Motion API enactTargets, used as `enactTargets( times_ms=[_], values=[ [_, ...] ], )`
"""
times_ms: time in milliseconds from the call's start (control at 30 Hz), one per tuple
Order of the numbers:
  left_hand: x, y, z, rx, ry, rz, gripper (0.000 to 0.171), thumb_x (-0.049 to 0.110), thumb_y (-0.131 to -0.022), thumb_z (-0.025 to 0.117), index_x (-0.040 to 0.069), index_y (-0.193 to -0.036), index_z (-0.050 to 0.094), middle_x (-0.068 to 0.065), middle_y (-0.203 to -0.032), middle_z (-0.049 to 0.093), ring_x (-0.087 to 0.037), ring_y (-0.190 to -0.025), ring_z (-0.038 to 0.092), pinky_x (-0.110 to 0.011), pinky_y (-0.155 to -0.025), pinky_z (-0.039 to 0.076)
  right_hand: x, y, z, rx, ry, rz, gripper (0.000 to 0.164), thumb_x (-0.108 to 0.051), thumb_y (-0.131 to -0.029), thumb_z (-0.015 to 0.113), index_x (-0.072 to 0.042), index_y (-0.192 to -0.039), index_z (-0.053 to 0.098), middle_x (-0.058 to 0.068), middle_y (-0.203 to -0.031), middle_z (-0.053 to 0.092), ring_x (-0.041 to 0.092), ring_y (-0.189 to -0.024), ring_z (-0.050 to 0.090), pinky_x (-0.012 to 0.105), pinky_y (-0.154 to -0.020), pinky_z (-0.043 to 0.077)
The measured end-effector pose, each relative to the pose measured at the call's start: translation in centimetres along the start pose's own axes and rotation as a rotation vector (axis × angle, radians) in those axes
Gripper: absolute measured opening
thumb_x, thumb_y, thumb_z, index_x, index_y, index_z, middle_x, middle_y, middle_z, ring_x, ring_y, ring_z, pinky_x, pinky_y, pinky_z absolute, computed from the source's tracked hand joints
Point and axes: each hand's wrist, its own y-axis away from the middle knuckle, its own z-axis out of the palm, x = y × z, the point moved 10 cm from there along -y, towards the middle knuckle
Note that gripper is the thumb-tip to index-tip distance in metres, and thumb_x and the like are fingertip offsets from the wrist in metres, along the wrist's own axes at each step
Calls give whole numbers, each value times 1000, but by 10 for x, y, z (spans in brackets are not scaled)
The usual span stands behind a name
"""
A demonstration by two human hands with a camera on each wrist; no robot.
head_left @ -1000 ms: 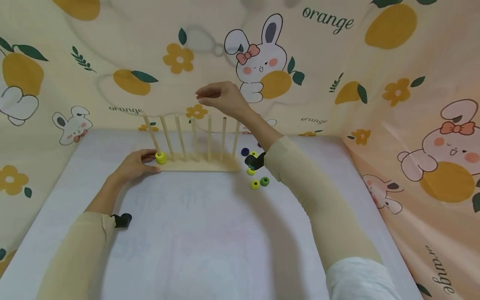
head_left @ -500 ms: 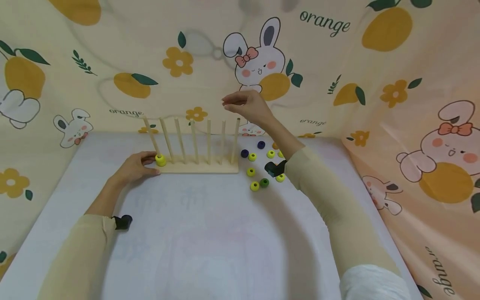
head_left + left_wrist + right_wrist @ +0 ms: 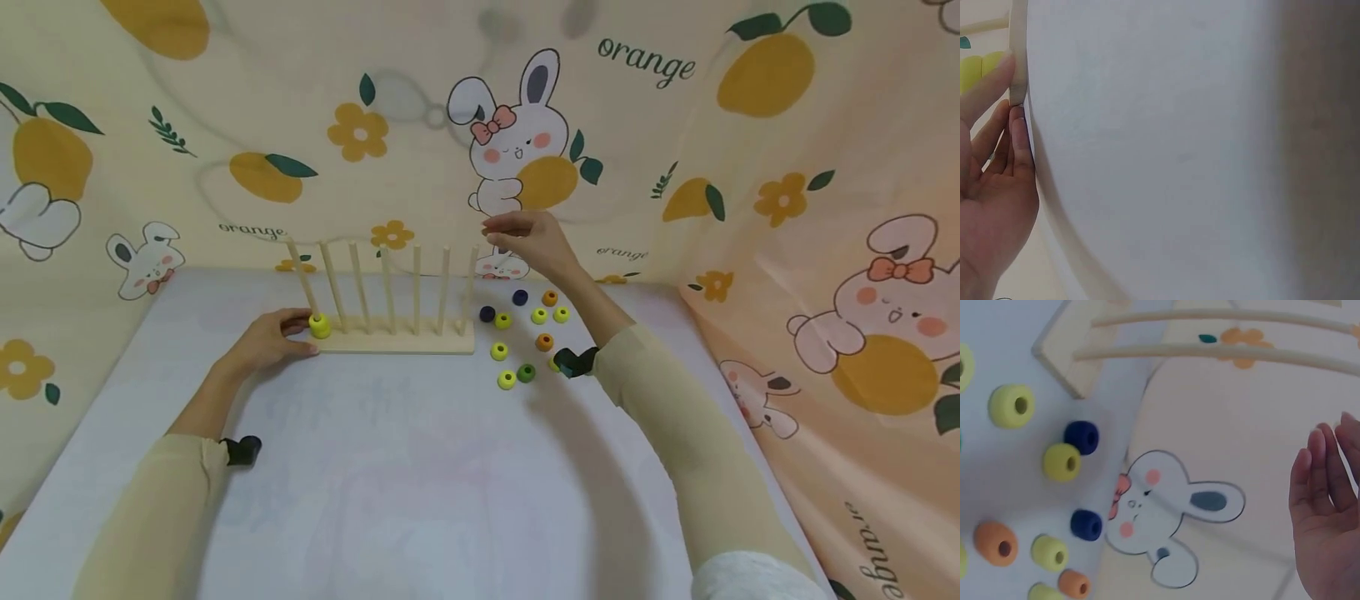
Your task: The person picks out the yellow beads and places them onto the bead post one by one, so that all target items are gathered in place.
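Note:
A pale wooden peg rack (image 3: pixel 390 342) with several upright pegs stands at the back of the table. Two yellow beads (image 3: pixel 319 326) are stacked low on its leftmost peg. My left hand (image 3: pixel 270 340) grips the left end of the rack's base, the thumb along one side and the fingers at the end, as the left wrist view shows the base (image 3: pixel 1017 56) close up. My right hand (image 3: pixel 536 242) hovers in the air just right of the rightmost peg's top. Its fingers (image 3: pixel 1319 475) are extended close together, with no bead showing between them.
To the right of the rack lie loose beads: several yellow (image 3: pixel 498 352), two dark blue (image 3: pixel 520 297), two orange (image 3: pixel 550 298) and a green one (image 3: pixel 527 372). A patterned cloth backdrop (image 3: pixel 420 192) rises behind the table.
My right hand has moved right and downward, from above the rack's pegs to beyond its right end, uncovering more loose beads. The left hand stays at the base.

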Motion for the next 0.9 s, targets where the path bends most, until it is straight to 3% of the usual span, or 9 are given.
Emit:
enactTargets(
  times_ms=[167,400,667,900],
  values=[
    [-1,1,-1,-4,6,6,84,19,-85,81,-5,-150,34,-26,-149,42,-41,-137,41,-49,-116,34,11,8,-6,9,-27,14,30,-17,-95,69,-1,-120,69,11,-114,71,30,-104,67,29,-91,57],
    [2,2,-1,-10,29,46,80,15,-85,80,-6,-149,35,-27,-149,41,-42,-138,39,-50,-116,33,32,18,-31,68,-43,39,35,-21,-93,72,-3,-123,69,6,-117,71,18,-104,66,25,-92,55],
    [2,2,-1,-7,20,42,79,14,-86,79,-6,-149,35,-27,-149,41,-42,-138,40,-50,-116,32,62,37,-56,121,-52,118,36,-17,-94,71,-1,-126,67,7,-117,71,14,-102,66,21,-88,54],
    [4,2,0,-16,34,39,80,13,-86,79,-6,-149,34,-28,-150,41,-42,-138,39,-49,-116,33,69,63,-64,149,-35,177,34,-16,-94,70,-2,-126,67,9,-119,70,16,-106,64,24,-93,53]
  ],
)
